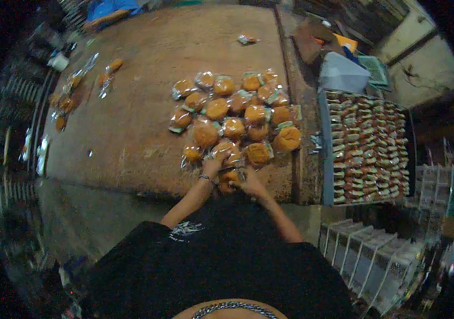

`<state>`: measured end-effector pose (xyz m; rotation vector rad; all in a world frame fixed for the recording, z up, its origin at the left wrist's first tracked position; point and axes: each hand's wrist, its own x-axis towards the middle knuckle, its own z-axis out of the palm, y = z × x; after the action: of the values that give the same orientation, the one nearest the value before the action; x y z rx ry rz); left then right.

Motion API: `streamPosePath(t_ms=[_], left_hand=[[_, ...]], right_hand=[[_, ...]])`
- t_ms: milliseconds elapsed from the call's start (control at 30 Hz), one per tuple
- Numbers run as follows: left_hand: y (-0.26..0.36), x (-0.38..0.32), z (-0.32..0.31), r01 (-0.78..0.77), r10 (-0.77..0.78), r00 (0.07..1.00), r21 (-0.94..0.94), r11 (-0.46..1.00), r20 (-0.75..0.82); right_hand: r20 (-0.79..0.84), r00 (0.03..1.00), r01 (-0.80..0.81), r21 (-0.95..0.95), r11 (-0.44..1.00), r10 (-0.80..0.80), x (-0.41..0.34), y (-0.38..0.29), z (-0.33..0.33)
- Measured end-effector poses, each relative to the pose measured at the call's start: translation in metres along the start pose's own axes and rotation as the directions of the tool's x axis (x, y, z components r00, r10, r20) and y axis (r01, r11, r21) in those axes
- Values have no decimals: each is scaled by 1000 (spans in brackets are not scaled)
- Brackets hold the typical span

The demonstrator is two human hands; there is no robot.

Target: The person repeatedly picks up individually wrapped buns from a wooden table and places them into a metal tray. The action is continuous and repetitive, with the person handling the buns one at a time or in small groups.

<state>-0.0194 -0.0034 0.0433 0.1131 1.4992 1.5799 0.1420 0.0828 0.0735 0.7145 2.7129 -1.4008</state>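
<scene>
Several round buns in clear wrappers [217, 109] lie in a loose group on the wooden table [139, 91] in front of me. My left hand [215, 162], with a bracelet at the wrist, rests at the near edge of the group, its fingers against a wrapped bun [227, 152]. Close to my body, my right hand [250, 182] has its fingers at another wrapped bun [230, 176], which lies between my two hands. How firmly either hand grips is blurred.
A tray packed with rows of wrapped buns [327, 159] stands at the right, past the table's raised edge [296, 175]. More wrapped buns [67, 104] lie at the far left. A person's blue sleeve [111, 8] shows at the far edge. Stacked plastic crates [364, 255] stand lower right.
</scene>
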Motion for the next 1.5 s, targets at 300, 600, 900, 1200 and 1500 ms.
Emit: streamPosePath(t_ms=[300,600,900,1200,1500], left_hand=[[44,29,-14,-405,341,911,655,637,232],[106,-2,-43,-613,307,789,653,445,532],[42,-48,-7,-736,236,672,669,103,702],[1,-48,77,-193,174,972,963,190,161],[-50,-77,71,-78,382,922,996,44,55]], right_hand=[[-373,851,-489,-305,817,370,-41,-67,2],[-561,788,-369,-101,924,254,-49,-21,42],[-575,807,-33,179,983,132,-109,1,-208],[-978,171,-457,-187,870,-121,-168,169,-622],[-919,391,-840,-334,427,51,-73,312,-676]])
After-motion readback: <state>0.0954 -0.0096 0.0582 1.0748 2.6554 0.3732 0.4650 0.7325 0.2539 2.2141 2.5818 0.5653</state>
